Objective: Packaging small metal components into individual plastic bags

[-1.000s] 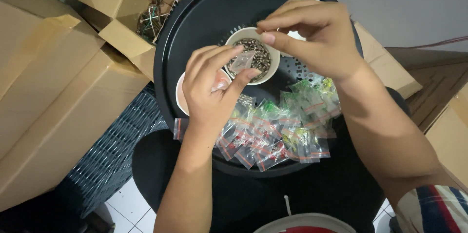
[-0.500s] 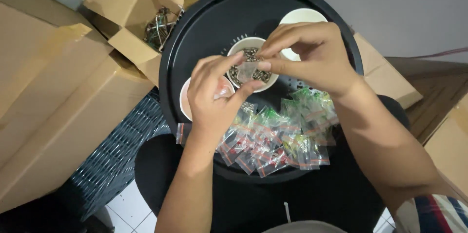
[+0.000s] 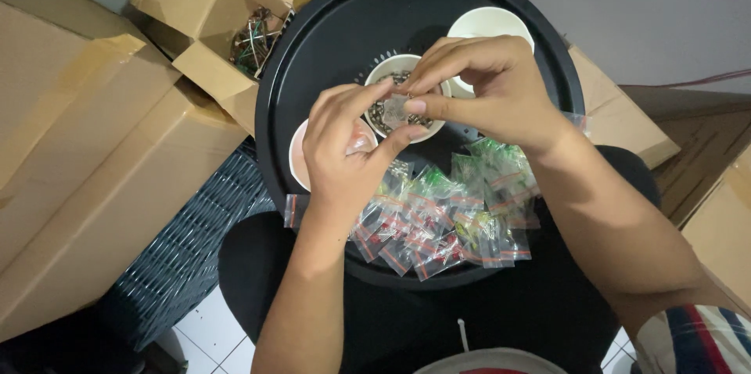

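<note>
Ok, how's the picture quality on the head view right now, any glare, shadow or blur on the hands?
Head view: even, soft light; both the left hand and right hand look sharp, no motion blur. The small clear bag they pinch is hard to read against the bowl. Faint sheen on the black tray rim; mild wide-angle bending at the edges.

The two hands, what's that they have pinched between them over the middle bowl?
In the head view, the left hand and right hand pinch a small clear plastic bag between their fingertips, directly above the bowl of small dark parts.
</note>
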